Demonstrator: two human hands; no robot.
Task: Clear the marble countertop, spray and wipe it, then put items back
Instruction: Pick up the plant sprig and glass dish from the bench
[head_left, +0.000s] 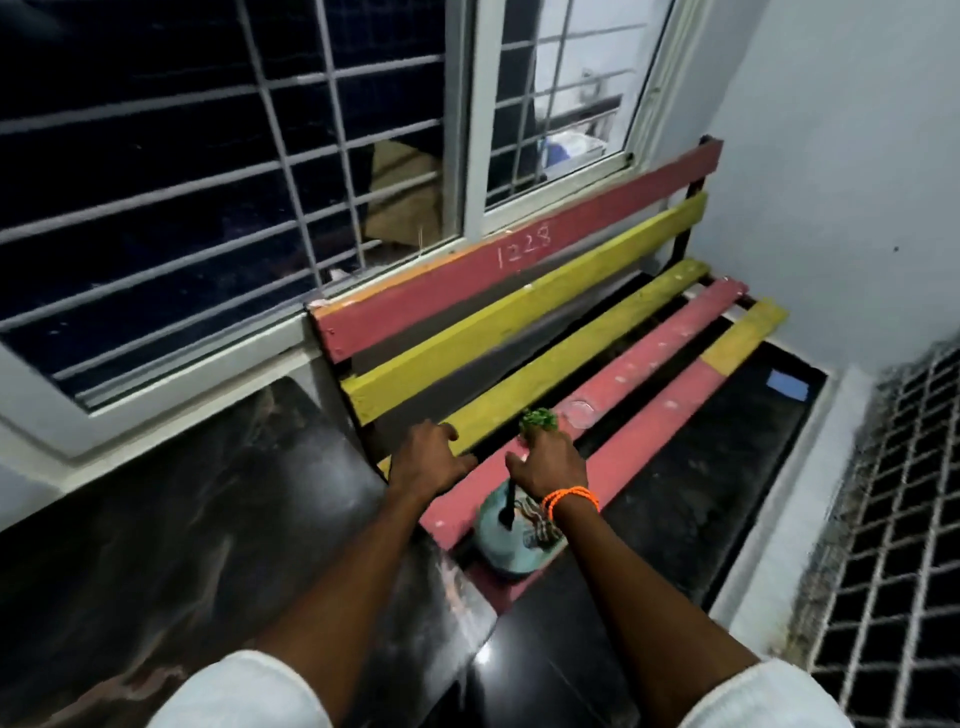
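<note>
The left hand (428, 457) lies spread flat on a slatted bench (597, 364). Beside it, the right hand (548, 460) pinches a small green plant (539, 421) above a teal pot (511, 535) on the bench.

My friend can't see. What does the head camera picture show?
Two bare hands reach to a red and yellow slatted bench on a dark marble countertop. The right hand holds a small green plant over a round teal pot; the left hand rests on a yellow slat. A barred window is behind.

1. Dim indoor light; the window (208, 171) panes are black.
2. A small white glare sits on the dark marble countertop (483, 657).
3. Motion blur smears the right-hand grille (904, 509).
4. Wide-angle bending curves the frame edges.
</note>
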